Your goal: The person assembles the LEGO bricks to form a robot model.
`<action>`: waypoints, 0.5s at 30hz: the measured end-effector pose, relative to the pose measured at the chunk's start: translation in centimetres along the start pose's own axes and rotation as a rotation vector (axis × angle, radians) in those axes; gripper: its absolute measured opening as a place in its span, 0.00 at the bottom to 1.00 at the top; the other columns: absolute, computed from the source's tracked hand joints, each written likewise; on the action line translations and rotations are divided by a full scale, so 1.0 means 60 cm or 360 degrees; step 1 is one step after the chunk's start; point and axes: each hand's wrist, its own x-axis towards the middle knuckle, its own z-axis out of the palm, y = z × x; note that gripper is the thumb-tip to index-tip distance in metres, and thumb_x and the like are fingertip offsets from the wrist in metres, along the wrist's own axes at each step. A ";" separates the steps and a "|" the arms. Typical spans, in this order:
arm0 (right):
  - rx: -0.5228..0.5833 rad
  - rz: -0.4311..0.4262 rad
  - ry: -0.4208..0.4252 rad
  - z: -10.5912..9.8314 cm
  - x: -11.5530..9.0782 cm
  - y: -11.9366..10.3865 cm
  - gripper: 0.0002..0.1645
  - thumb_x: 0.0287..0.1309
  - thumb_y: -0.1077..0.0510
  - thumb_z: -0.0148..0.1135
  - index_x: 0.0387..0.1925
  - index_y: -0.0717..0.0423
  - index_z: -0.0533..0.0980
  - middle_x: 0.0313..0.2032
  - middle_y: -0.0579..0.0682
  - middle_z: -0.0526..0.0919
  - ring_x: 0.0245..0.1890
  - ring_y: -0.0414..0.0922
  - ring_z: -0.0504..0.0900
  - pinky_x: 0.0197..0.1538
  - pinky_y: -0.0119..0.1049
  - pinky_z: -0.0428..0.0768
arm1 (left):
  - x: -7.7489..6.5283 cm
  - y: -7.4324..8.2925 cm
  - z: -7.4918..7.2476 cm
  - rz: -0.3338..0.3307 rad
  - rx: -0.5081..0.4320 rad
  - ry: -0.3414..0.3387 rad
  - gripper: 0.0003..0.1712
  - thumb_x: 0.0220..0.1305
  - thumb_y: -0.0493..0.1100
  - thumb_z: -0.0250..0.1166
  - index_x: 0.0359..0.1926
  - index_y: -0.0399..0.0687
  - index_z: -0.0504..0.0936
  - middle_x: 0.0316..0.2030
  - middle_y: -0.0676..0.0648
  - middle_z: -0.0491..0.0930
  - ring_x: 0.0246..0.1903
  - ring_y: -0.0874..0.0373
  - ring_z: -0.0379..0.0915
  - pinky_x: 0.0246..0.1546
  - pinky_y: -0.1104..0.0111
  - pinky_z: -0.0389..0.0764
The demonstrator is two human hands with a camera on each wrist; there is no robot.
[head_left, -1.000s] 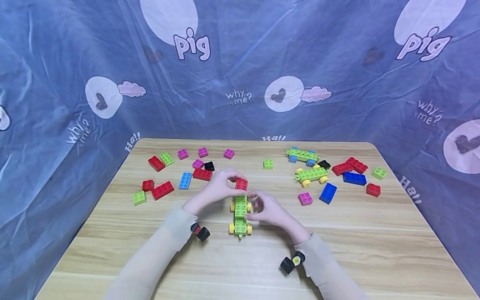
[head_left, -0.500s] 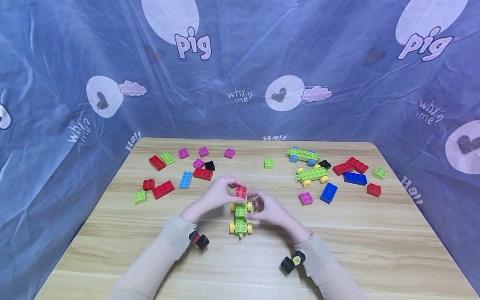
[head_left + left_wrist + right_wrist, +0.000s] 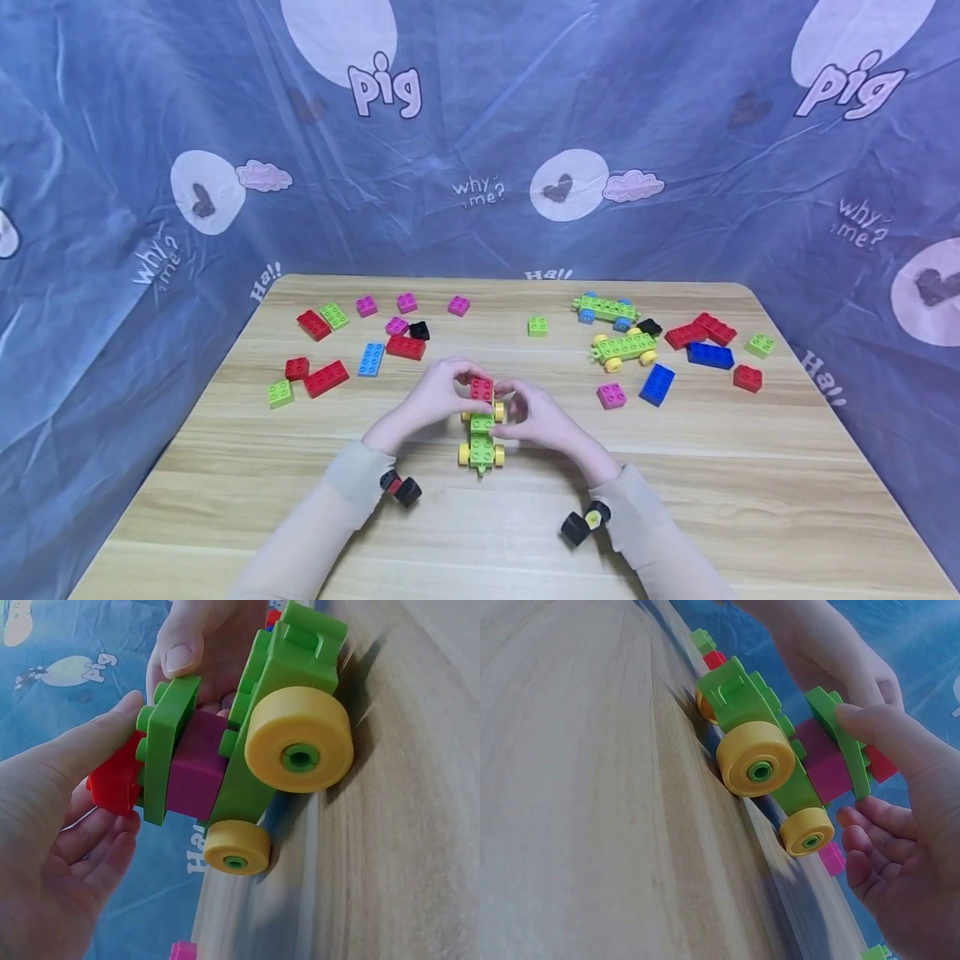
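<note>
My left hand point(image 3: 433, 398) pinches a small red brick point(image 3: 482, 389) between thumb and fingers. The red brick sits against the studs of a light green building brick plate point(image 3: 171, 746), at its far part. Under that plate is a magenta brick point(image 3: 196, 766), set on a green wheeled base point(image 3: 482, 450) with yellow wheels point(image 3: 756, 759). The base stands on the table in front of me. With thumb and forefinger at opposite ends of the green plate, my right hand point(image 3: 542, 417) grips it from the right.
Loose bricks lie to the left, among them a light blue brick point(image 3: 371, 360) and a red brick point(image 3: 326, 378). To the right are a second yellow-wheeled base point(image 3: 624, 347), a blue-wheeled base point(image 3: 606, 308) and a blue brick point(image 3: 657, 384). A printed blue cloth point(image 3: 480, 142) hangs behind the table.
My left hand has brought the red brick toward me and down, from beyond the far end of the green plate onto its far part. My right hand has stayed in place.
</note>
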 end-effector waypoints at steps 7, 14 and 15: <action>-0.0004 0.0031 -0.0004 0.000 0.002 0.003 0.39 0.43 0.52 0.76 0.57 0.61 0.71 0.34 0.51 0.79 0.32 0.41 0.74 0.36 0.32 0.76 | -0.003 0.002 0.002 -0.0057 -0.0038 -0.0015 0.28 0.42 0.49 0.79 0.47 0.46 0.83 0.43 0.52 0.84 0.44 0.58 0.77 0.50 0.60 0.77; 0.0002 0.0045 -0.0004 0.001 0.003 0.003 0.39 0.43 0.52 0.75 0.57 0.61 0.71 0.34 0.52 0.79 0.33 0.42 0.74 0.37 0.32 0.76 | -0.003 0.001 0.006 -0.0050 -0.0045 -0.0008 0.30 0.41 0.49 0.80 0.47 0.44 0.83 0.43 0.51 0.84 0.45 0.57 0.77 0.53 0.56 0.75; 0.0004 0.0047 -0.0003 0.000 0.002 0.003 0.39 0.43 0.52 0.75 0.57 0.61 0.71 0.34 0.52 0.79 0.33 0.42 0.74 0.37 0.32 0.76 | -0.003 0.001 0.007 -0.0048 -0.0044 -0.0004 0.30 0.40 0.49 0.80 0.47 0.44 0.83 0.43 0.51 0.84 0.45 0.57 0.77 0.53 0.56 0.75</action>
